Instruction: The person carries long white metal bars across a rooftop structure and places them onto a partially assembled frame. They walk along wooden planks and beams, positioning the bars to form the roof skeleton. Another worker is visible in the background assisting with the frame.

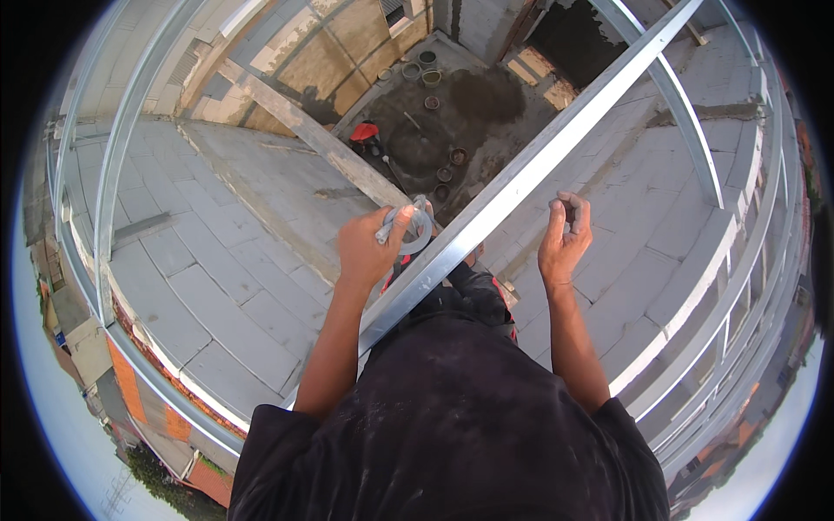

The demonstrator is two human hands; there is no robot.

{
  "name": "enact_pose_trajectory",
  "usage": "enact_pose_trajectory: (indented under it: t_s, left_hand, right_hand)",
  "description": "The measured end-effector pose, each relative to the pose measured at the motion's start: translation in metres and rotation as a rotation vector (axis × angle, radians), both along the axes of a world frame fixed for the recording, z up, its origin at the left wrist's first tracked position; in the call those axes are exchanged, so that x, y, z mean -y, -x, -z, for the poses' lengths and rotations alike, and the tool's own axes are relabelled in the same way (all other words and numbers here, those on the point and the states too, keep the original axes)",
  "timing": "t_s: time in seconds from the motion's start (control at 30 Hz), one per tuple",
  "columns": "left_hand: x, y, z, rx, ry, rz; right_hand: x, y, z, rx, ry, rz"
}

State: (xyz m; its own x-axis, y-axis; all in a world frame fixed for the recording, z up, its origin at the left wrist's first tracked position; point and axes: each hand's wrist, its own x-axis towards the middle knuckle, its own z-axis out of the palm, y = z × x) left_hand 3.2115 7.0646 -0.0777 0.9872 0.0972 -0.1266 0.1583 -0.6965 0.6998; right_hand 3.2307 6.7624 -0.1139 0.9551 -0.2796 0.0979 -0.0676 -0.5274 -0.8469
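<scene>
My left hand (373, 247) is closed on a grey ring-shaped coil (420, 236), with a loose grey end sticking out beside the thumb. The coil hangs next to a shiny metal beam (486, 217) that runs diagonally across in front of my body. On the other side of the beam, my right hand (565, 239) is raised with its fingers curled toward the thumb. Whether something small is between those fingertips I cannot make out. My dark trousered legs show below, partly hidden by the beam.
Grey block walls (217, 295) stand on both sides, with metal framing (113, 191) along their tops. A wooden plank (304, 126) spans the far left. Far below, a person in red headwear (365, 132) stands on a floor with several buckets (431, 78).
</scene>
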Motion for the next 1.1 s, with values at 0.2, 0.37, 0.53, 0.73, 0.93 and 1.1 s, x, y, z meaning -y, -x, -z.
enact_pose_trajectory:
  t_s: [0.2, 0.37, 0.53, 0.73, 0.93, 1.1]
  left_hand:
    - [0.033, -0.036, 0.016, -0.079, -0.050, 0.130]
    - [0.013, -0.003, 0.106, -0.229, -0.239, 0.372]
    - [0.029, -0.017, 0.110, -0.381, 0.076, 0.494]
    - [0.010, -0.009, 0.084, -0.596, 0.446, 0.167]
    - [0.033, 0.045, 0.002, -0.438, 0.345, 0.347]
    - [0.045, 0.046, -0.006, -0.485, 0.137, 0.254]
  right_hand:
    - [-0.040, 0.074, 0.052, -0.353, -0.190, -0.381]
    - [-0.095, 0.048, 0.133, -0.196, -0.178, -0.694]
    - [-0.083, 0.040, 0.170, -0.547, -0.184, -0.742]
    - [-0.007, 0.058, 0.143, -0.326, -0.219, -0.309]
    - [0.068, 0.024, 0.015, -0.029, -0.187, 0.064]
    - [0.064, -0.056, -0.093, 0.241, -0.188, -0.247]
